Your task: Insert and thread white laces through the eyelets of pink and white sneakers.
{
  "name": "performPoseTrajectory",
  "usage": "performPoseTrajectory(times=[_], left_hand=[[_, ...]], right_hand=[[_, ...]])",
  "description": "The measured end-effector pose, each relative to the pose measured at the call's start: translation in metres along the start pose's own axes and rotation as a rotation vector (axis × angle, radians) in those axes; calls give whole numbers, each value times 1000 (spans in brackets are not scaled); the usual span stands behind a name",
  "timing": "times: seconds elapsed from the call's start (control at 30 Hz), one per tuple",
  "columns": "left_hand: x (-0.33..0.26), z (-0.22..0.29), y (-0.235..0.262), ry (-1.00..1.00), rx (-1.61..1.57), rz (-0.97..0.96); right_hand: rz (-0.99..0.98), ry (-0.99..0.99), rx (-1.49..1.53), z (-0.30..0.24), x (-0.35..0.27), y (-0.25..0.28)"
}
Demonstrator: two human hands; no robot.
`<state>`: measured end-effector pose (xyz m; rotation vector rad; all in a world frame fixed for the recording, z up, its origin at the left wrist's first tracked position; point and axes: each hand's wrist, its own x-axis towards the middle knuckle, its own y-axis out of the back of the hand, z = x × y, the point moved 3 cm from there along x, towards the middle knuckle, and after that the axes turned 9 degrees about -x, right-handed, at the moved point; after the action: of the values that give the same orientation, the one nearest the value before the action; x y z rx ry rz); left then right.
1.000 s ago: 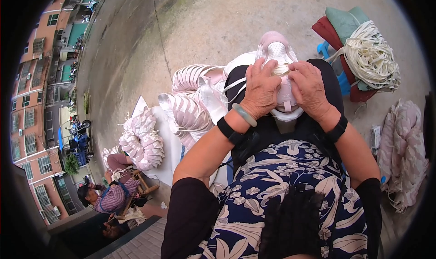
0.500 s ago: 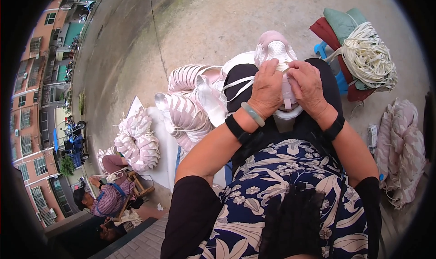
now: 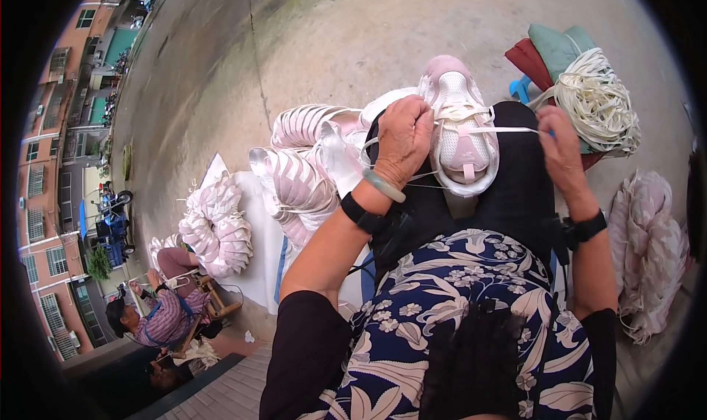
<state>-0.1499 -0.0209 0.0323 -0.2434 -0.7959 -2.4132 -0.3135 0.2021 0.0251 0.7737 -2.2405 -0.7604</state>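
Note:
A pink-and-white sneaker (image 3: 465, 151) rests on my lap between my dark-clad thighs, toe pointing away. A flat white shoelace (image 3: 508, 130) crosses its tongue and runs taut to the right. My right hand (image 3: 562, 146), slightly blurred, pinches that stretch of lace beside my right thigh. At the shoe's left side, my left hand (image 3: 403, 138) is closed with thumb and fingers together on lace. A loose loop of lace hangs to the left of this hand. The fingertips of the left hand are partly hidden.
Bundled pink-and-white shoe pieces (image 3: 291, 184) lie left on a white sheet (image 3: 258, 232), with a ring-shaped bundle (image 3: 216, 228) beyond. A hank of white laces (image 3: 598, 99) sits on cloths at right, near another bundle (image 3: 649, 250). A co-worker (image 3: 166, 317) sits at lower left.
Both hands were together over the shoe's tongue. My right hand has drawn away to the right, stretching the lace, while my left hand has shifted slightly left, uncovering the laced front.

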Motion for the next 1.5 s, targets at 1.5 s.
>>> performPoseTrajectory(times=[1.5], left_hand=[[-14, -35, 27, 346, -254, 384]], right_hand=[[-108, -96, -173, 46, -45, 63]])
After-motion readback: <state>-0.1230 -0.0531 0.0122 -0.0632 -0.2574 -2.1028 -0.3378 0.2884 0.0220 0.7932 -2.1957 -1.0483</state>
